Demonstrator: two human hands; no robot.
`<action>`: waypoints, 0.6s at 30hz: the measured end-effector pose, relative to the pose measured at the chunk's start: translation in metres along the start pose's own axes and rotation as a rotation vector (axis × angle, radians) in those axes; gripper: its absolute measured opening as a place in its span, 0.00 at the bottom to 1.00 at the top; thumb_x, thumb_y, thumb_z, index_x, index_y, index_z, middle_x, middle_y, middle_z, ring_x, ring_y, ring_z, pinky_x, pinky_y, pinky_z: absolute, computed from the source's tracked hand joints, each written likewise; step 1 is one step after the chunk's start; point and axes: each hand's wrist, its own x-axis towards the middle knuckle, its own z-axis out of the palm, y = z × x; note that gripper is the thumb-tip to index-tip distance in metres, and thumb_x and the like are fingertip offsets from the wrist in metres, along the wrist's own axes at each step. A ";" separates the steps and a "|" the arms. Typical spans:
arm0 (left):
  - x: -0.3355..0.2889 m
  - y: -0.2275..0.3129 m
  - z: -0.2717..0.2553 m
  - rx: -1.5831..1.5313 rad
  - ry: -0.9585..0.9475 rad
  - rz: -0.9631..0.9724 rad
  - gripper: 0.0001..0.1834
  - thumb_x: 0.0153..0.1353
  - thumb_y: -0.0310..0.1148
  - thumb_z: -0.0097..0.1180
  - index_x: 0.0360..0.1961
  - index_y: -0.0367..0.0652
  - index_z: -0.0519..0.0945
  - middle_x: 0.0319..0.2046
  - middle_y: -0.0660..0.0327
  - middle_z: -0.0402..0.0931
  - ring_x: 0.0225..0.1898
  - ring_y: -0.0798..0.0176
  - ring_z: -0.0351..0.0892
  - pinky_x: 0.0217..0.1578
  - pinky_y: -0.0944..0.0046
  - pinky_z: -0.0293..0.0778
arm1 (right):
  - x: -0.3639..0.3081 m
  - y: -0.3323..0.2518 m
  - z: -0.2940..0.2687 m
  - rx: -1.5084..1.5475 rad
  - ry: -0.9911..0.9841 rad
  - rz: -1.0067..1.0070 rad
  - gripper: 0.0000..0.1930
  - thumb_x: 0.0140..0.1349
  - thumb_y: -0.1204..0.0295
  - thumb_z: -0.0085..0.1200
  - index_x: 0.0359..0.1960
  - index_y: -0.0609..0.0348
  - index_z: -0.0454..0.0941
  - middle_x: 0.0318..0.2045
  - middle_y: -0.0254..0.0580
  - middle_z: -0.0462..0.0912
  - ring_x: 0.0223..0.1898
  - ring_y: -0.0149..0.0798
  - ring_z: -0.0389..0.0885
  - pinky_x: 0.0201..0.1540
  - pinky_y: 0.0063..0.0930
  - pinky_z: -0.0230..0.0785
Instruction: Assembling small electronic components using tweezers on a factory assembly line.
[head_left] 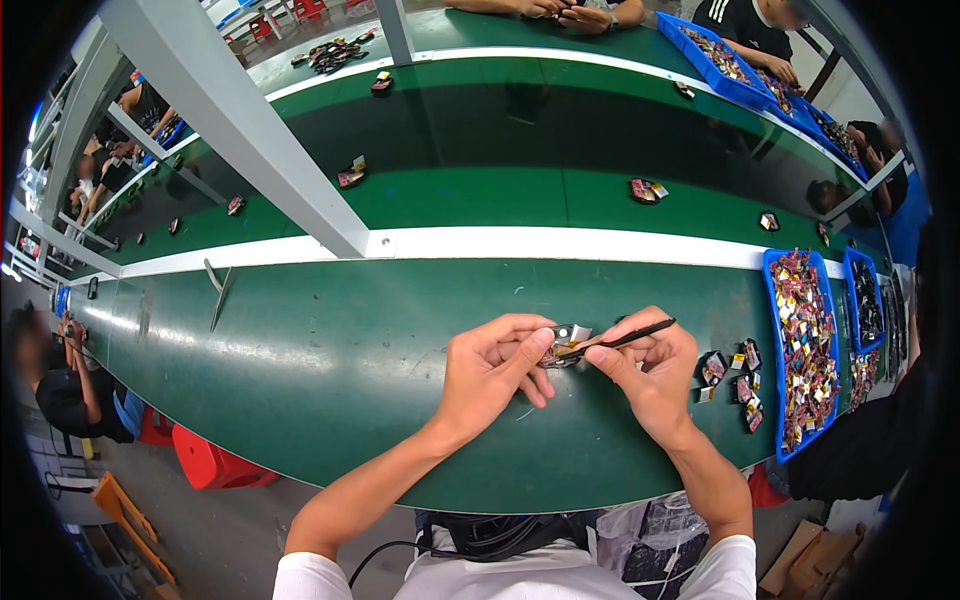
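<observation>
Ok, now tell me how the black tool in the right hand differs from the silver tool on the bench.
Pose: the black tool is held in the right hand, raised above the green bench; the silver tool lies on it, untouched.
Colour: the black tool is dark, the silver tool pale and metallic.
Shared: both are slender.

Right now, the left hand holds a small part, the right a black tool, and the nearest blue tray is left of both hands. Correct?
No: the left hand holds the small part, the right hand the black tool, but the head view shows the nearest blue tray right of both, not left.
</observation>
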 end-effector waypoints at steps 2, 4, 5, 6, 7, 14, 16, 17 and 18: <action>0.000 0.000 -0.001 -0.025 -0.024 -0.004 0.15 0.73 0.31 0.53 0.51 0.27 0.78 0.36 0.48 0.83 0.24 0.59 0.84 0.20 0.66 0.82 | 0.000 -0.001 0.003 -0.045 0.012 -0.109 0.08 0.56 0.82 0.68 0.34 0.66 0.80 0.28 0.39 0.86 0.18 0.14 0.68 0.20 0.11 0.54; 0.001 0.000 -0.001 -0.040 -0.025 -0.006 0.15 0.72 0.31 0.54 0.50 0.27 0.78 0.34 0.50 0.82 0.24 0.61 0.84 0.21 0.67 0.81 | -0.001 0.001 0.003 -0.082 0.007 -0.155 0.08 0.56 0.83 0.69 0.34 0.66 0.81 0.28 0.40 0.86 0.17 0.14 0.68 0.19 0.11 0.54; 0.001 0.001 -0.001 -0.053 -0.026 -0.007 0.15 0.72 0.31 0.54 0.50 0.27 0.78 0.32 0.52 0.81 0.24 0.63 0.84 0.21 0.68 0.81 | -0.001 0.002 0.003 -0.119 0.001 -0.201 0.08 0.55 0.83 0.69 0.33 0.67 0.81 0.29 0.41 0.86 0.17 0.15 0.68 0.18 0.12 0.54; 0.001 0.000 -0.001 -0.053 -0.026 -0.007 0.15 0.72 0.31 0.54 0.50 0.27 0.78 0.32 0.52 0.81 0.24 0.63 0.84 0.21 0.68 0.81 | -0.001 0.003 0.003 -0.119 0.001 -0.201 0.08 0.55 0.83 0.69 0.33 0.67 0.81 0.29 0.41 0.86 0.17 0.15 0.68 0.18 0.12 0.54; 0.001 0.000 -0.001 -0.056 -0.027 0.001 0.15 0.72 0.31 0.54 0.50 0.27 0.78 0.32 0.52 0.81 0.25 0.63 0.84 0.21 0.68 0.81 | -0.002 0.003 0.003 -0.132 0.002 -0.203 0.08 0.55 0.83 0.69 0.33 0.67 0.81 0.29 0.41 0.86 0.16 0.15 0.68 0.18 0.12 0.54; 0.000 -0.002 -0.002 -0.048 -0.016 0.043 0.14 0.72 0.29 0.54 0.50 0.27 0.78 0.32 0.52 0.82 0.25 0.62 0.84 0.21 0.68 0.81 | -0.002 0.005 0.005 -0.134 0.019 -0.192 0.07 0.54 0.84 0.69 0.33 0.67 0.82 0.29 0.41 0.86 0.16 0.15 0.68 0.17 0.12 0.53; 0.001 -0.001 -0.001 -0.050 -0.019 0.046 0.14 0.72 0.29 0.54 0.50 0.27 0.78 0.32 0.52 0.82 0.25 0.62 0.84 0.21 0.68 0.81 | -0.003 0.006 0.002 -0.184 0.002 -0.231 0.07 0.55 0.84 0.69 0.33 0.67 0.82 0.28 0.40 0.86 0.16 0.15 0.68 0.17 0.12 0.53; 0.001 -0.001 -0.001 -0.052 -0.020 0.050 0.14 0.72 0.29 0.54 0.50 0.28 0.78 0.32 0.51 0.82 0.25 0.62 0.84 0.21 0.68 0.81 | -0.003 0.006 0.001 -0.233 -0.016 -0.270 0.07 0.55 0.84 0.69 0.33 0.66 0.82 0.28 0.40 0.85 0.16 0.15 0.67 0.17 0.12 0.53; 0.001 -0.001 -0.001 -0.051 -0.019 0.050 0.14 0.72 0.29 0.54 0.50 0.28 0.78 0.32 0.51 0.82 0.25 0.62 0.84 0.21 0.68 0.81 | -0.003 0.006 0.002 -0.232 -0.017 -0.270 0.07 0.55 0.84 0.69 0.33 0.66 0.82 0.28 0.40 0.85 0.16 0.15 0.67 0.17 0.12 0.53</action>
